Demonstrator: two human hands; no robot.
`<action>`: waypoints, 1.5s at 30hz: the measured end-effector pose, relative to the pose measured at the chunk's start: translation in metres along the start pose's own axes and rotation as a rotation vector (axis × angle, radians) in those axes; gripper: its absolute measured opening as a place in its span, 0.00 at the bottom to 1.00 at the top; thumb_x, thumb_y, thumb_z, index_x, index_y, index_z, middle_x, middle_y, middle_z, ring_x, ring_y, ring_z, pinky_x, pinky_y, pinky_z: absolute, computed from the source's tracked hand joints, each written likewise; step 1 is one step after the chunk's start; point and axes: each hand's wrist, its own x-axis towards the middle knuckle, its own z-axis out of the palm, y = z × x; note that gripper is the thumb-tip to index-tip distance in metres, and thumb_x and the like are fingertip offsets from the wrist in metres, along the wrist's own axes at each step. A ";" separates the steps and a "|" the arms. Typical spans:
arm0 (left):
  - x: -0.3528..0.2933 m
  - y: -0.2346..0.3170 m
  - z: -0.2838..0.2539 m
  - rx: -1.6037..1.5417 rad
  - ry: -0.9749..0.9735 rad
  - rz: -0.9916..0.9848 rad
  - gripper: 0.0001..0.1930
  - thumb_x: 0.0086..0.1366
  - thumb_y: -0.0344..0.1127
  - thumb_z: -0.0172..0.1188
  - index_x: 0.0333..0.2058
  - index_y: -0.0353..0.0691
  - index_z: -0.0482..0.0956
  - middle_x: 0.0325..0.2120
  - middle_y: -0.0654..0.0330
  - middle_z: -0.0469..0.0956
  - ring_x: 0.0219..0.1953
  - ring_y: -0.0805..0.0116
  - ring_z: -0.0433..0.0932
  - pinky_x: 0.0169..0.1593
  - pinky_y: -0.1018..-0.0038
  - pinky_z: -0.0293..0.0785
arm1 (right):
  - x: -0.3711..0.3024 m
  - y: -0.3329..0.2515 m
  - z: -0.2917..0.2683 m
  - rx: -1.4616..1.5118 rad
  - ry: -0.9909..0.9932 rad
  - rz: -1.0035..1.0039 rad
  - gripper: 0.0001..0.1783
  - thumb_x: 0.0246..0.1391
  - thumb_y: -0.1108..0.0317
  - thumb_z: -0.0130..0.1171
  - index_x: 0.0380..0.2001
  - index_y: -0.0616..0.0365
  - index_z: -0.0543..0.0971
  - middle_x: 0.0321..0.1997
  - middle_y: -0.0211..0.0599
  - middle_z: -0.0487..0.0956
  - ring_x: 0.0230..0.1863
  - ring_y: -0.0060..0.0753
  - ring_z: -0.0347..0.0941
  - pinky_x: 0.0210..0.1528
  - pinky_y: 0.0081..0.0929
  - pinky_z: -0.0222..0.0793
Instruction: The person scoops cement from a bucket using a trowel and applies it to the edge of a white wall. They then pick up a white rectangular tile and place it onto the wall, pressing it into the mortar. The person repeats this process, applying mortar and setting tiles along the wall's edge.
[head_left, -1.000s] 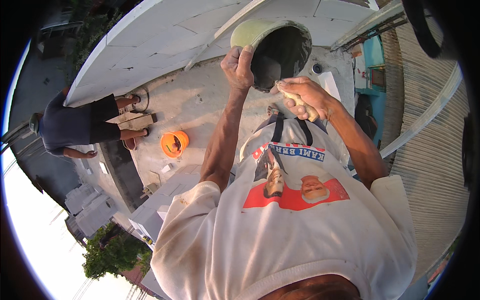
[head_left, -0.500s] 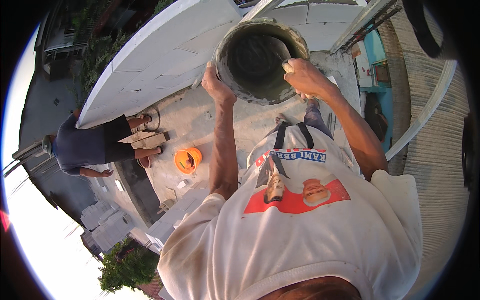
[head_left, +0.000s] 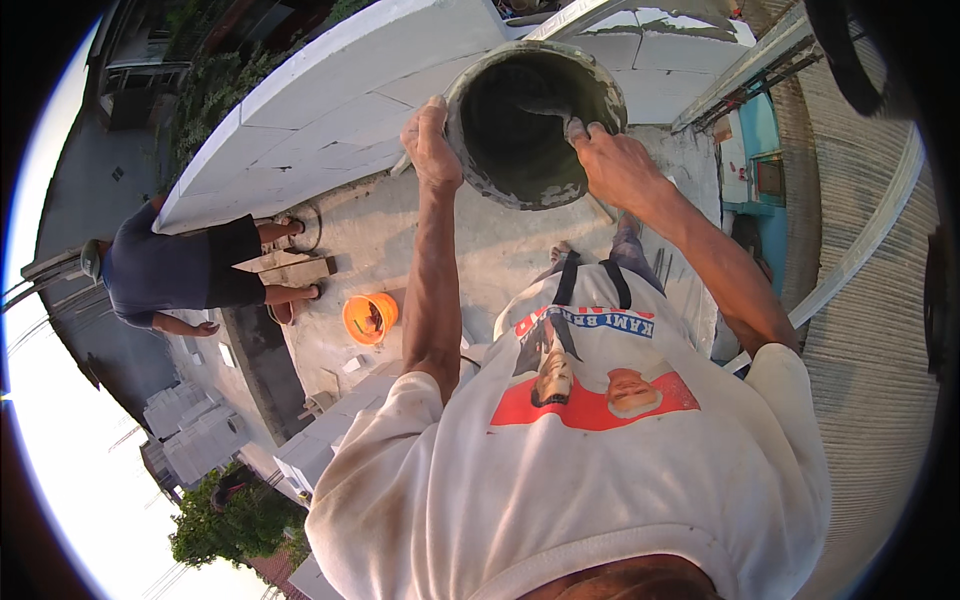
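Note:
A round dark bucket (head_left: 535, 193), its rim and inner wall crusted with grey mortar, is tipped so that I look into its mouth. My left hand (head_left: 432, 150) is closed at the bucket's left side, by the rim. Over the right rim reaches my right hand (head_left: 615, 165), its fingers wrapped round the handle of a trowel. The trowel's mortar-smeared metal (head_left: 548, 110) shows inside the bucket, partly lost in shadow. How much mortar lies at the bottom is too dark to tell.
A white block wall (head_left: 330, 130) curves along the far left. On the concrete floor (head_left: 365, 240) stand an orange bucket (head_left: 370, 318) and wooden pieces (head_left: 290, 268). A co-worker (head_left: 165, 265) is at the left. Metal framing (head_left: 860, 235) and corrugated sheeting (head_left: 870, 400) run along the right.
The trowel's metal now shows inside the bucket, where earlier its handle end was visible in my right hand. My left hand has moved slightly up along the bucket's side.

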 end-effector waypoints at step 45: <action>-0.045 0.026 0.022 0.219 -0.019 0.317 0.20 0.71 0.39 0.58 0.22 0.31 0.73 0.18 0.65 0.67 0.25 0.75 0.63 0.29 0.72 0.59 | -0.003 -0.035 -0.004 0.200 -0.090 0.328 0.19 0.56 0.76 0.52 0.51 0.73 0.75 0.40 0.67 0.84 0.44 0.69 0.83 0.47 0.56 0.80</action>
